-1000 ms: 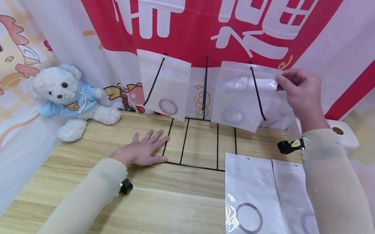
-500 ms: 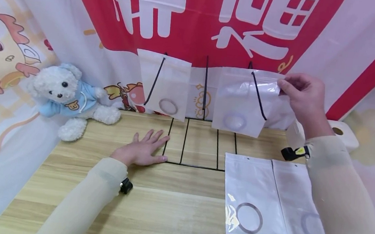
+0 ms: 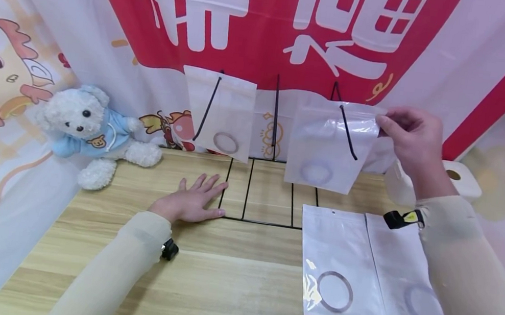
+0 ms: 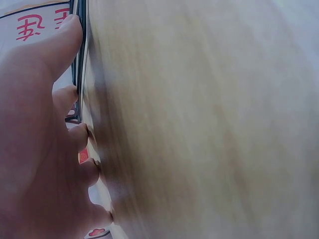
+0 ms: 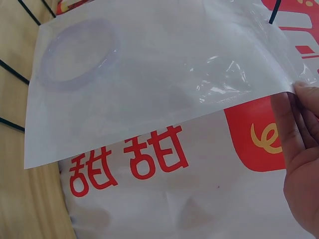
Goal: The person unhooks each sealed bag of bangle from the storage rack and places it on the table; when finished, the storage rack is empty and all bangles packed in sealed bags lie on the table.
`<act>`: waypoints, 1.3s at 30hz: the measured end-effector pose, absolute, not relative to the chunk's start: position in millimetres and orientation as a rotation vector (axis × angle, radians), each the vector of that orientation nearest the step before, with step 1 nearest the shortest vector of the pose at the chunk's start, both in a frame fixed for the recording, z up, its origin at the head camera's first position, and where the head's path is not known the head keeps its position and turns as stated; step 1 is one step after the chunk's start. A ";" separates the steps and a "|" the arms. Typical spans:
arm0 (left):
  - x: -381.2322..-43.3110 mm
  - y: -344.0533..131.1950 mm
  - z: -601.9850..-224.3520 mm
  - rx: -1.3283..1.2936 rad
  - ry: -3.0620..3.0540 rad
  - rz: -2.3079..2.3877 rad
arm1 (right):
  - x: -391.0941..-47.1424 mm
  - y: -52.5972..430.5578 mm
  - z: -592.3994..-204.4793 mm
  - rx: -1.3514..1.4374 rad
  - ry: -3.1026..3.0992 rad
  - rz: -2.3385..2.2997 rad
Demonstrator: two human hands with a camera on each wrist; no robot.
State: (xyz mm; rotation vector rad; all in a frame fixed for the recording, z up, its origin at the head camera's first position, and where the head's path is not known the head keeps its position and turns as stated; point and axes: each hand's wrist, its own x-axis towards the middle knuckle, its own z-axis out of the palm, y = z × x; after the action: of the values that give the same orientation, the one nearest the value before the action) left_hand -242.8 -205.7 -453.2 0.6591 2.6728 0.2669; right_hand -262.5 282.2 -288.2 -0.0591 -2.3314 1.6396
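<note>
My right hand (image 3: 413,138) pinches the upper right edge of a clear-fronted zip bag (image 3: 351,137). That bag hangs on the right prong (image 3: 348,134) of a black wire rack, and a pale lilac bangle (image 5: 79,55) shows inside it. My left hand (image 3: 192,202) lies flat on the table with fingers spread, its fingertips and thumb at the left side of the rack's base (image 3: 268,224). A second bag (image 3: 239,105), holding a brownish bangle (image 3: 226,143), hangs on the left prong (image 3: 208,109). The middle prong (image 3: 277,111) carries no bag.
Two more bags lie side by side on the table at right: one with a brown bangle (image 3: 335,291), one with a lilac bangle (image 3: 424,305) partly under my right forearm. A white teddy bear (image 3: 93,133) sits at left; a white box (image 3: 462,180) stands at back right.
My right hand has moved slightly down, right and toward me, drawing the bag with the lilac bangle outward along the right prong. The left hand stays in place.
</note>
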 end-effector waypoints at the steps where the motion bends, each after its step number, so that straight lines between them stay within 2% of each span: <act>1: -242.9 -205.8 -453.4 0.660 2.673 0.266 | -261.4 282.6 -289.1 -0.050 -2.325 1.646; 39: -243.5 -205.5 -454.0 0.657 2.680 0.252 | -202.4 284.6 -300.8 -0.020 -2.296 1.500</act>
State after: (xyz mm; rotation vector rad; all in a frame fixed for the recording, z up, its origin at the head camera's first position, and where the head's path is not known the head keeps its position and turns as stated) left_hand -243.5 -205.5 -454.0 0.6568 2.6800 0.2516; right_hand -202.4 284.6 -300.8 -0.0201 -2.2965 1.5004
